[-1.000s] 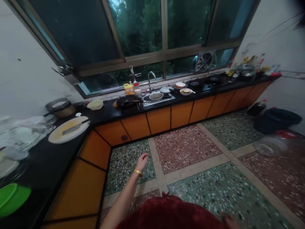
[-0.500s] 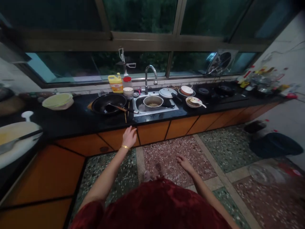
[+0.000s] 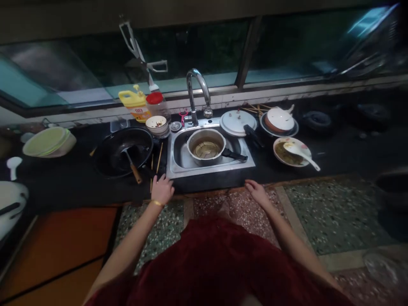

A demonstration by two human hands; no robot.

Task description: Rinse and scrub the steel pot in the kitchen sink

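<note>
Left hand [image 3: 162,190] is hanging palm-down by the front edge of the counter, fingers loosely spread and a bit bent, not gripping anything I can see; can't tell if it's touching the edge. Right hand [image 3: 256,192] is hanging half-curled just off the front right of the sink, no visible hold on anything either.

So, biggest first: the black tabletop [image 3: 76,182] is running nearly the full width and getting pretty crowded. Steel sink [image 3: 204,171] is sitting mid-counter, ahead of and between the hands. Black wok [image 3: 111,148] is hogging the space to its left, with a spatula [image 3: 131,165] lying in it, wooden handle pointing toward the left hand. Pot [image 3: 204,161] is filling much of the basin, holding some murky liquid, its black handle sticking out right. Pale lid [image 3: 234,123] is lying at the sink's back right corner, kinda crowding it. Faucet [image 3: 190,97] is arching up behind the pot. Over right, a bowl [image 3: 288,164] is holding food and a white spoon [image 3: 301,154]. Yellow jug [image 3: 135,102] and red-topped jar [image 3: 157,108] are standing behind the wok. Thin chopsticks [image 3: 160,157] are lying between wok and sink, right near the left hand.
</note>
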